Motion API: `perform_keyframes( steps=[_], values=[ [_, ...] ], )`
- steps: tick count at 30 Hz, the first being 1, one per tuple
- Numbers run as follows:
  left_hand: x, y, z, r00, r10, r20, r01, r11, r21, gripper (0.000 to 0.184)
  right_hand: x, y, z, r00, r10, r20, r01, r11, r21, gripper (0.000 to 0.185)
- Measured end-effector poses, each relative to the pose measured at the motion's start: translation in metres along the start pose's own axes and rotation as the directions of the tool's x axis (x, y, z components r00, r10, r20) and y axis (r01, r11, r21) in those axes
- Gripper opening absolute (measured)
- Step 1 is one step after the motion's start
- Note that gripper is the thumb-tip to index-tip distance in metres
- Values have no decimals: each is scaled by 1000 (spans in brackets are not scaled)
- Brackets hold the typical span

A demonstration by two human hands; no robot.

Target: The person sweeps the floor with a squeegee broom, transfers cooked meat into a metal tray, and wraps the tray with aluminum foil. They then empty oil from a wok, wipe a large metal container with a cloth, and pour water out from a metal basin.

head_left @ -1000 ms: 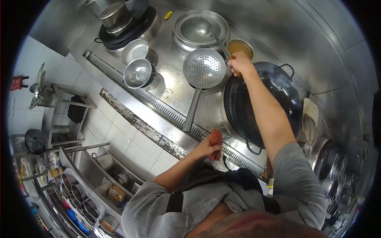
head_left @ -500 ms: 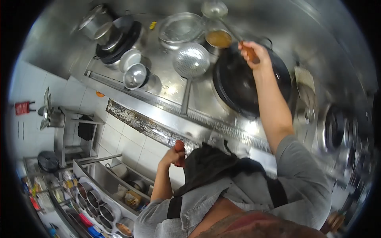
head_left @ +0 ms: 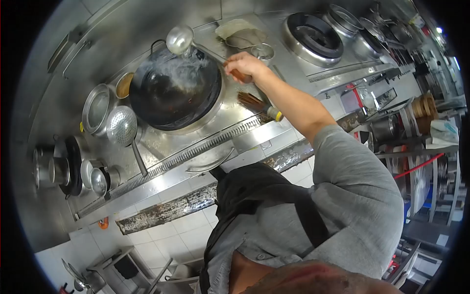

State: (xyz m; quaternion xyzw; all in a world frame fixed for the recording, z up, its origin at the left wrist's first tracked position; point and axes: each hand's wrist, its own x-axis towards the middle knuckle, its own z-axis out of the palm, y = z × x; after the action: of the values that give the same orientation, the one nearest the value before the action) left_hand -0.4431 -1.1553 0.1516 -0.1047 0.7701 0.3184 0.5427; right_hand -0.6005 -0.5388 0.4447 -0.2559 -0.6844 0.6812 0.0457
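Note:
My right hand [head_left: 244, 67] is closed around the wooden handle of a ladle [head_left: 180, 40]. The ladle's metal bowl hangs over the far rim of a large black wok [head_left: 178, 95]. Pale smoke or steam drifts above the wok's dark inside. A wooden-bristled wok brush [head_left: 255, 103] with a yellow-banded end lies on the counter, below my right forearm. My left hand is out of view.
Left of the wok stand a pot of brownish-yellow liquid [head_left: 125, 85], a metal basin [head_left: 96, 109] and a perforated skimmer [head_left: 122, 126]. Stacked pots [head_left: 58, 170] fill the far left. Another burner ring [head_left: 314, 39] is at right. The grated gutter [head_left: 196, 152] runs along the front.
The view has turned right, bringing more of the right-hand stove into sight. The ladle has moved from near the liquid pot to the wok's far rim. Smoke now shows; my left hand has left view.

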Motion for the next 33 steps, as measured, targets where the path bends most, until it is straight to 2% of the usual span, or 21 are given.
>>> perform_keyframes(
  steps=[4, 6, 9, 10, 11, 12, 13, 14, 16, 17, 19, 20, 22, 24, 26, 27, 28, 29, 30, 31, 33],
  values=[
    [-2, 10, 2, 998, 55, -28, -55, 998, -3, 15, -57, 26, -43, 999, -18, -30, 15, 994, -107, 32],
    [-4, 9, -3, 997, 69, -46, -72, 995, -71, 14, -82, 32, -49, 987, -132, -90, 95, 936, -338, 35],
    [5, -2, -12, 996, 30, -86, -55, 951, -304, 14, -114, 28, -49, 999, 14, 29, 1, 891, -454, 33],
    [18, -10, -13, 994, 6, -111, -50, 916, -397, 14, -115, 39, -59, 988, -108, 114, 156, 743, -650, 38],
    [32, -16, -15, 987, -20, -161, -56, 889, -455, 13, -119, 65, -69, 916, -376, 140, 347, 568, -746, 46],
    [43, -21, -18, 980, -42, -197, -63, 863, -501, 13, -142, 34, -48, 997, -66, 26, 61, 606, -793, 51],
    [65, -35, -17, 952, -68, -298, -98, 856, -508, 13, -155, 27, -39, 991, -103, 80, 122, 510, -852, 50],
    [64, -37, -17, 955, -81, -285, -67, 878, -474, 14, -168, 26, -38, 982, -134, 131, 175, 408, -896, 50],
    [57, -46, -19, 956, -102, -277, -35, 892, -450, 16, -176, 33, -43, 924, -234, 302, 363, 293, -884, 55],
    [54, -51, -16, 956, -117, -269, -20, 888, -459, 16, -175, 36, -40, 918, -234, 319, 379, 287, -880, 55],
    [42, -54, -8, 959, -149, -240, 31, 900, -436, 16, -165, 46, -36, 927, -100, 362, 376, 230, -898, 59],
    [36, -54, -5, 962, -154, -226, 50, 911, -408, 17, -151, 50, -25, 927, -91, 364, 375, 275, -886, 59],
    [-9, -18, -3, 964, -122, -235, 50, 956, -290, 18, -109, 62, 6, 925, -131, 357, 380, 273, -884, 60],
    [-73, 50, -10, 955, -33, -294, 9, 996, -83, 19, -60, 64, 22, 920, -167, 355, 389, 273, -880, 60],
    [-100, 84, -21, 936, 12, -353, -10, 1000, 9, 20, -17, 60, 36, 879, -280, 385, 453, 245, -857, 58],
    [-59, 41, -20, 941, -52, -334, -5, 986, -169, 20, -6, 53, 42, 873, -281, 399, 466, 239, -852, 58],
    [19, -32, -19, 948, -158, -276, 8, 879, -476, 19, 7, 39, 47, 875, -316, 366, 463, 329, -823, 54],
    [72, -67, -21, 943, -217, -251, 4, 765, -644, 19, 21, 25, 56, 876, -344, 337, 464, 413, -784, 52],
    [95, -78, -25, 932, -263, -251, 1, 693, -721, 18, 32, 13, 69, 854, -398, 334, 493, 417, -764, 50],
    [84, -59, -29, 924, -278, -264, 4, 695, -719, 18, 48, -11, 94, 837, -403, 371, 525, 399, -752, 50],
    [64, -23, -40, 895, -328, -301, 27, 715, -698, 18, 90, -59, 177, 895, -350, 277, 402, 363, -841, 43]
  ],
)
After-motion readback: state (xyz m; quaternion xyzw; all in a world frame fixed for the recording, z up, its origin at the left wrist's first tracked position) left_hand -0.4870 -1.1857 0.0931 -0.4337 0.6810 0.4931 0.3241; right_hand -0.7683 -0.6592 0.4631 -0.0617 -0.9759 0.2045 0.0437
